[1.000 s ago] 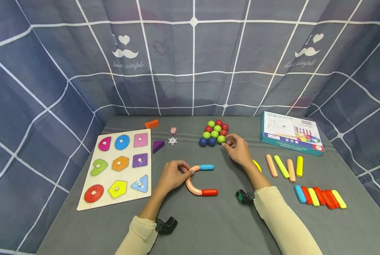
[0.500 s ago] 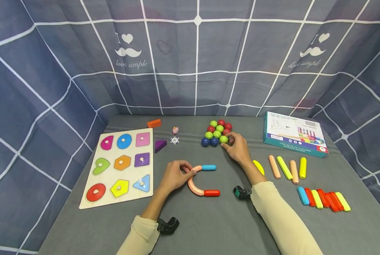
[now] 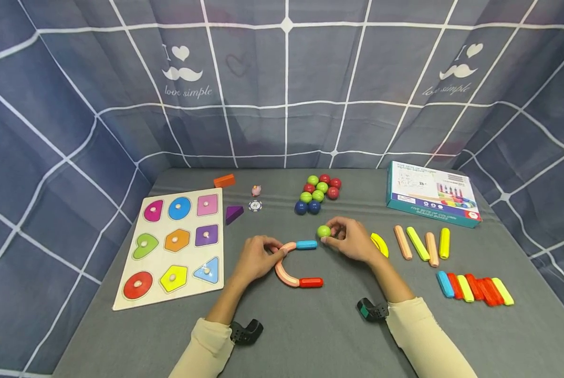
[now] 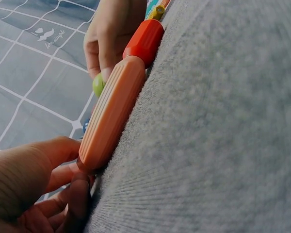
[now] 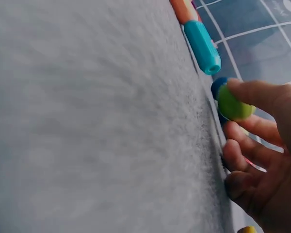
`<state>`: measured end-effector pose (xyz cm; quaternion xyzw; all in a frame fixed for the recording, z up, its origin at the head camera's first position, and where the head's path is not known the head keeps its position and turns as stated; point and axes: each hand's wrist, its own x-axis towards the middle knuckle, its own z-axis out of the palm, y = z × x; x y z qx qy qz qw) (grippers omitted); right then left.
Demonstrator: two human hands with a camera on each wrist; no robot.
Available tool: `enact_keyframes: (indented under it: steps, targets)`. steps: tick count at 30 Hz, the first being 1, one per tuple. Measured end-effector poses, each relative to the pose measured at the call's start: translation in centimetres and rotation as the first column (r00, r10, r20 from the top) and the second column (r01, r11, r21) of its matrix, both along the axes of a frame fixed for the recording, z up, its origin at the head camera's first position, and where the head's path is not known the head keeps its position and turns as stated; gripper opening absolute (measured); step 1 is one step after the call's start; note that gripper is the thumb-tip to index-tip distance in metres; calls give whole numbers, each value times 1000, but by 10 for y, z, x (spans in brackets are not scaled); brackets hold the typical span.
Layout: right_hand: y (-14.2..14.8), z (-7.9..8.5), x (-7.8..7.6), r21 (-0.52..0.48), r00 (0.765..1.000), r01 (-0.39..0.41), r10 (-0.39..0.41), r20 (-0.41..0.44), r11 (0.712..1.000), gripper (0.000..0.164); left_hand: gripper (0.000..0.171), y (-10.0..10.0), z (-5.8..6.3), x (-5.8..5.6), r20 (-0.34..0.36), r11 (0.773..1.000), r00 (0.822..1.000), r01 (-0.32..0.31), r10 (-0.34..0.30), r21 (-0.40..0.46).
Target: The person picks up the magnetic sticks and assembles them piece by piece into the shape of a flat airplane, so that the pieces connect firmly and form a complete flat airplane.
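My left hand (image 3: 257,258) pinches the left side of a C-shaped curve of salmon-coloured ribbed pieces (image 3: 288,277) lying on the grey cloth. Its upper end carries a blue ribbed stick (image 3: 306,244), its lower end a red stick (image 3: 311,282). Thumb and fingers of my right hand (image 3: 352,239) grip a green ball (image 3: 323,231), just right of the blue stick. In the right wrist view the same green ball (image 5: 234,103) sits between thumb and fingertips. Behind it stands a cluster of red, green and blue balls (image 3: 314,207).
A wooden shape puzzle board (image 3: 215,220) lies left. Behind are an orange block (image 3: 224,180), a purple wedge (image 3: 233,214), a pink figure (image 3: 256,190) and a chip (image 3: 256,206). Right are a yellow curved piece (image 3: 379,244), coloured sticks (image 3: 418,245), a stick row (image 3: 476,289) and a box (image 3: 433,194).
My right hand has taken the green ball from the cluster's front right corner and brought it toward me, near the blue stick. The left hand keeps its grip on the curved piece.
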<state>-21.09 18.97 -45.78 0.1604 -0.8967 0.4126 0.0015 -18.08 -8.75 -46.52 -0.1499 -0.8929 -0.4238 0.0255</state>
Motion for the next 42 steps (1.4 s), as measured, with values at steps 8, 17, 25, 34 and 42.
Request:
enact_keyframes:
  steps: [8,17,25,34,42]
  targets:
    - [4,1,17,-14,998,-49,50,47,999,26,9,0,2,-1,-36,1000,999,15,-14,19]
    - [0,-2,21,20,998,-23,22,53,1000,27,7,1,1,-1,-40,1000,999,11,-10,28]
    - [9,0,29,-12,1000,15,-15,21,1000,28,6,1,0,0,-35,1000,999,0,1,16]
    - [38,9,39,-66,983,159,-165,-87,985,15,6,-9,1,0,-3,1000,1000,-8,8,5]
    - [87,17,68,8,921,355,-348,-174,935,10,6,-14,4,-1,12,1000,1000,-1,1,-13]
